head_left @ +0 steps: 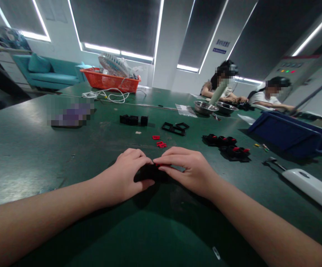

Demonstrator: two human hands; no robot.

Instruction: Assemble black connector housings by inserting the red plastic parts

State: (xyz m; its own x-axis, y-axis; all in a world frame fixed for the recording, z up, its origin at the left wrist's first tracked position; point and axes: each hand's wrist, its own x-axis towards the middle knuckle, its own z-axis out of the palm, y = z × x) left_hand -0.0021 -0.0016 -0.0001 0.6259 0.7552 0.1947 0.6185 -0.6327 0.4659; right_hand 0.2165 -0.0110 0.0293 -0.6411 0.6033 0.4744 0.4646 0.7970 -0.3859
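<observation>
My left hand [133, 170] is closed around the left side of a black plastic part [147, 173] just above the green table. From the right, my right hand [186, 165] pinches a small red piece [157, 164] against the top of that part. Fingers cover much of both. Beyond my hands lie several loose red clips [161, 144]. Farther back are black blocks [133, 119] in a row and flat black frames [174, 128]. Black assemblies with red pieces [235, 152] rest to the right.
A white handheld tool [308, 185] and a blue bin [286, 133] are at right. An orange basket [113, 82] with a white cable [116, 95] stands at the back left. Metal bowls [205, 107] sit near two people at the far side. A blurred purple item [73, 115] lies left.
</observation>
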